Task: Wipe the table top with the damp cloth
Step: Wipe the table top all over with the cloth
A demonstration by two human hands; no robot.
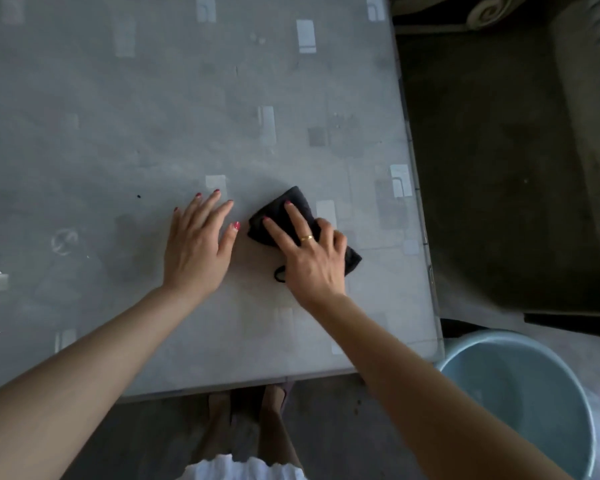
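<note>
Mid-frame, the right hand [312,258] presses a crumpled black cloth [293,216] onto the grey patterned table top [118,116]; the left hand [196,244] lies flat, fingers spread; no writing is legible.

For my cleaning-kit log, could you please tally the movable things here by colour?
Black: 1, the crumpled black cloth under the right hand
Pale blue: 1, the round pale blue plastic bucket on the floor
Gold: 1, the thin gold ring
Total: 3
</note>
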